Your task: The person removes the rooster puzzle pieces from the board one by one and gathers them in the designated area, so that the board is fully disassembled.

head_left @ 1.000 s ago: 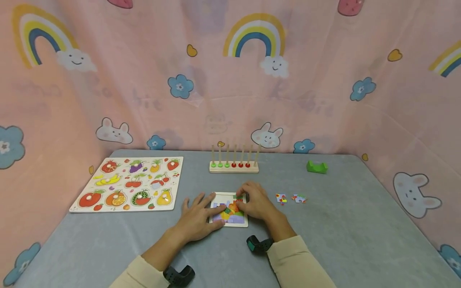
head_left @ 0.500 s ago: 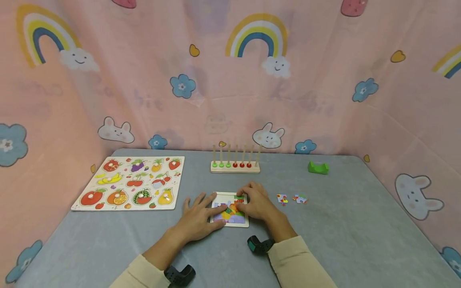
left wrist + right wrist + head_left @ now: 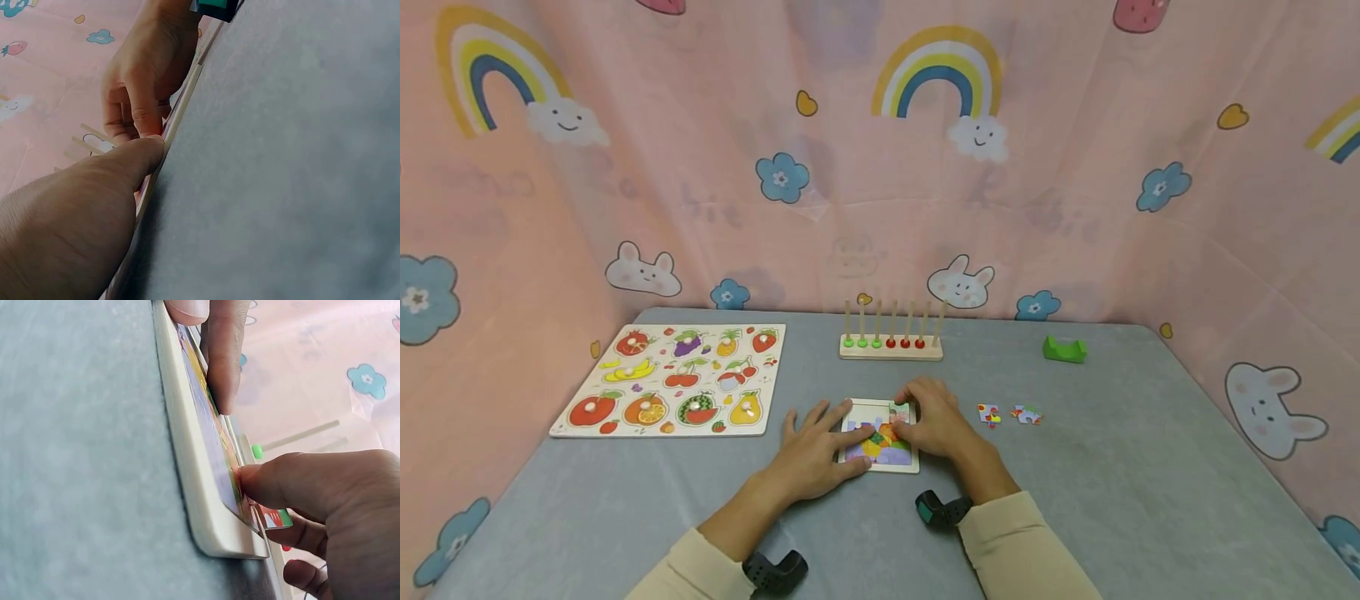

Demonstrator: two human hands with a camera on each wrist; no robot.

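Note:
A small jigsaw puzzle in a pale wooden frame (image 3: pixel 880 467) lies flat on the table between both hands. My left hand (image 3: pixel 808 454) is spread over its left side with fingers straight. One of its fingertips touches the colored pieces, and the thumb rests at the frame's near edge. At the upper right corner my right hand (image 3: pixel 931 417) pinches a red and green puzzle piece (image 3: pixel 275 518), its thumb on the picture side. In the right wrist view that piece stands tilted up from the frame. The left wrist view hides most of the puzzle behind the left thumb.
Two loose puzzle pieces (image 3: pixel 988 415) lie right of the right hand. A fruit puzzle board (image 3: pixel 662 427) takes up the table's left side. Behind the frame stands a wooden peg counter (image 3: pixel 891 353) with green and red beads. A green block (image 3: pixel 1064 350) sits at the back right.
The puzzle piece at the frame's upper right corner has tipped up and looks paler now. Both hands stay almost where they were; the whole head view has shifted slightly.

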